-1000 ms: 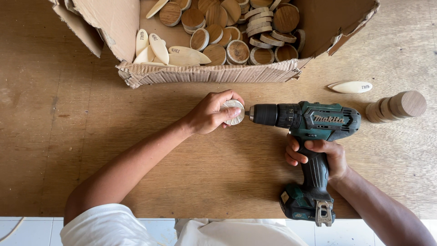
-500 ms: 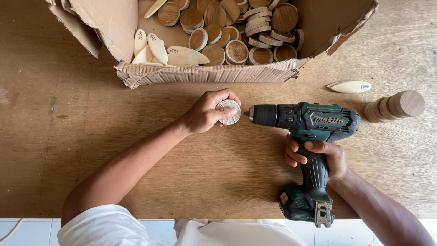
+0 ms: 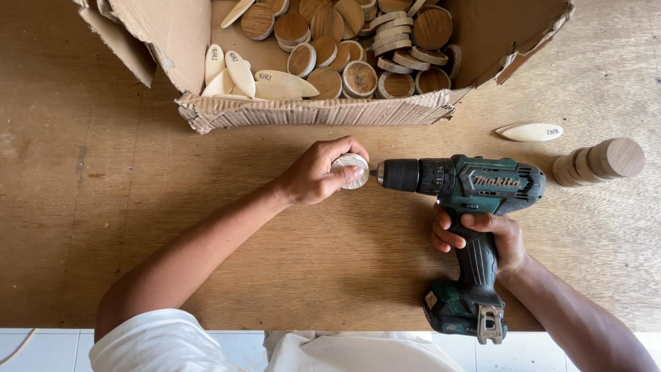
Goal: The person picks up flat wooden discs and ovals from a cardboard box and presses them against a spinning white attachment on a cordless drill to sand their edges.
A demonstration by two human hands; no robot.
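Left hand (image 3: 318,172), mid-frame: fingers wrapped round a small wooden disc (image 3: 351,169), held on edge against the table (image 3: 89,207), flat face turned right toward the drill. Thumb on top, fingertips curled over the rim; most of the disc is hidden by the hand.

Right hand (image 3: 482,238), right of centre: clenched on the drill (image 3: 468,207) grip, fingers wrapped across the handle front. Whether a finger is on the trigger, cannot tell. Drill is cordless, teal and black, lying horizontal with chuck pointing left and battery pack at the bottom edge of the frame. Bit tip meets the disc face near its centre; the bit itself is too short and small to make out clearly.

Top of the frame: torn cardboard box (image 3: 310,110), open, front wall ragged. Inside on the right, a heap of round discs (image 3: 358,41), brown faces with pale rims. Inside on the left, pale flat ovals (image 3: 255,76) with handwriting on them.

Right side of the table: one more pale oval (image 3: 530,131) lying alone, just above the drill body. Beside it at the far right, a stack of discs (image 3: 599,162) tipped on its side, well apart from the drill.

Bottom edge: white shirt (image 3: 275,348), white tile floor below the table edge.
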